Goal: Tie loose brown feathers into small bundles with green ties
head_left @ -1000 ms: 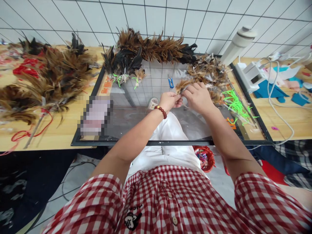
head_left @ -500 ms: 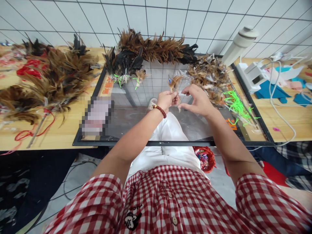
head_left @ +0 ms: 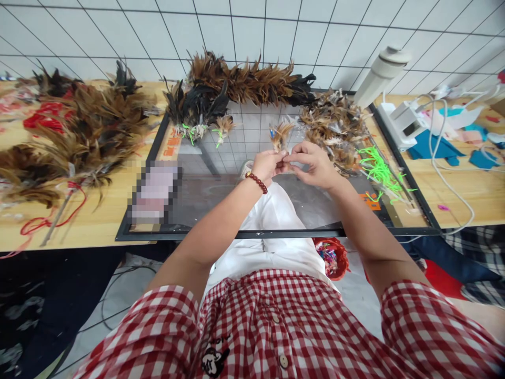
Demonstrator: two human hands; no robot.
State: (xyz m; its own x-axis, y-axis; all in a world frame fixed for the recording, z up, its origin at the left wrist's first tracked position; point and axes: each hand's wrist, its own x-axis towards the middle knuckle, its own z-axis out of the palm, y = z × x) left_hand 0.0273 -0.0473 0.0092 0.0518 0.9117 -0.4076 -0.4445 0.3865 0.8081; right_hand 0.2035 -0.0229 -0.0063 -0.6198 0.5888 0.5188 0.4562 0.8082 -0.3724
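Over the middle of a black-framed glass panel (head_left: 205, 200), my left hand (head_left: 266, 166) pinches a small bunch of brown feathers (head_left: 281, 136), tips pointing up and away from me. My right hand (head_left: 313, 163) meets it from the right, thumb and forefinger closed at the lower end of the bunch by the left fingertips. What the right fingers pinch is too small to make out. Beyond the hands lies a small feather tuft tied in green (head_left: 224, 129). A heap of loose brown feathers (head_left: 335, 121) sits just past my right hand, with bright green ties (head_left: 381, 171) beside it.
A long brown feather garland (head_left: 248, 79) lies along the back by the tiled wall. Black feather bunches (head_left: 197, 105) are at back left, more feathers (head_left: 98, 121) on the left table. A white bottle (head_left: 382, 73), a charger block (head_left: 410, 118) and cables stand right. A red basket (head_left: 339, 259) is below.
My right hand has moved left to the left hand, and its spread thumb and fingers have closed at the bunch. The left hand still holds the feathers.
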